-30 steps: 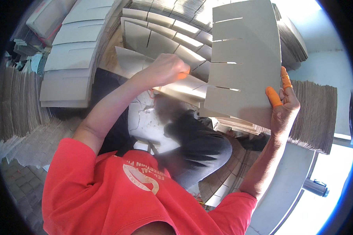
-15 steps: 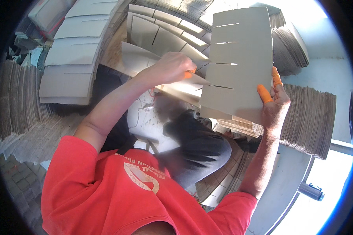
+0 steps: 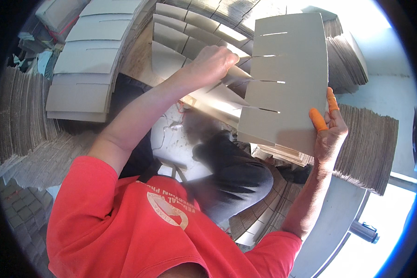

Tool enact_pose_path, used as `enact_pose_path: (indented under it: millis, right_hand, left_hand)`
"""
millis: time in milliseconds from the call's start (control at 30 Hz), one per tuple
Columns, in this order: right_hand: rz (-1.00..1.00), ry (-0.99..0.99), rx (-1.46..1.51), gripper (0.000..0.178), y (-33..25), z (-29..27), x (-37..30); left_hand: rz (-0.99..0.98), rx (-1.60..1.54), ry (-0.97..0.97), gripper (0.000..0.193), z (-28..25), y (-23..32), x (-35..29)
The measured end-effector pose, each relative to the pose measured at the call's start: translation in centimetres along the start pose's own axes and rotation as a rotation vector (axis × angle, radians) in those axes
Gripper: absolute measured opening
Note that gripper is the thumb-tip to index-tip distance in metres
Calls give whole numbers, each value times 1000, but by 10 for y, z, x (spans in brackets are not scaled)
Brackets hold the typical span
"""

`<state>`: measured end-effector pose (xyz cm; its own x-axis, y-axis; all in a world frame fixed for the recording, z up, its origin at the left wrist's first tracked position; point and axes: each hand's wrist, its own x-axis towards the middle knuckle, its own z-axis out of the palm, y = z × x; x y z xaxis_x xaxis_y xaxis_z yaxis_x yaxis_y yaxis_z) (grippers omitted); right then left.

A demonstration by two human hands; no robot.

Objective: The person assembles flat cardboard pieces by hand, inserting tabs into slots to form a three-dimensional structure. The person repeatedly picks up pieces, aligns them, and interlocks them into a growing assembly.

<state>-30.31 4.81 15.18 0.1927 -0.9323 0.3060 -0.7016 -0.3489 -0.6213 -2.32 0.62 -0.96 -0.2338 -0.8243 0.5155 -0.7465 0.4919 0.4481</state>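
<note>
My right hand (image 3: 330, 132), with orange covers on finger and thumb, grips the right edge of a slotted grey-white cardboard sheet (image 3: 289, 60). The sheet is tilted up, with several narrow slits running in from its left side. Left of it stand several slotted cardboard strips (image 3: 169, 60) in rows. Closed at the near rows, my left hand (image 3: 216, 62) pinches one cardboard strip; its fingertips are partly hidden. The corners of two near strips meet the sheet at its lower slits.
A fanned row of slotted cardboard sheets (image 3: 85, 58) lies at the left. Tall cardboard stacks stand at the far left (image 3: 25, 111) and right (image 3: 366, 143), with another stack (image 3: 345, 60) at the back right. A dark cylinder (image 3: 364, 231) lies at the lower right.
My left hand has moved farther away and slightly right, from a nearer strip to one farther back. The right hand and sheet have shifted slightly nearer and right.
</note>
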Motion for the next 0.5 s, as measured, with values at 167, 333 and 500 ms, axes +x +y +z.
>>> enact_pose_path:
  millis: [167, 333, 500]
  right_hand:
    - [-15, -114, -39, 64, 13, 4, 3]
    - [-11, -245, -8, 64, 6, 6, 23]
    - [62, -372, 103, 65, -14, 7, 47]
  left_hand:
    - [17, -11, 4, 8, -3, 4, -4]
    - [21, -15, -81, 10, -11, -1, 8]
    - [-118, 23, 50, 22, -32, -34, 68]
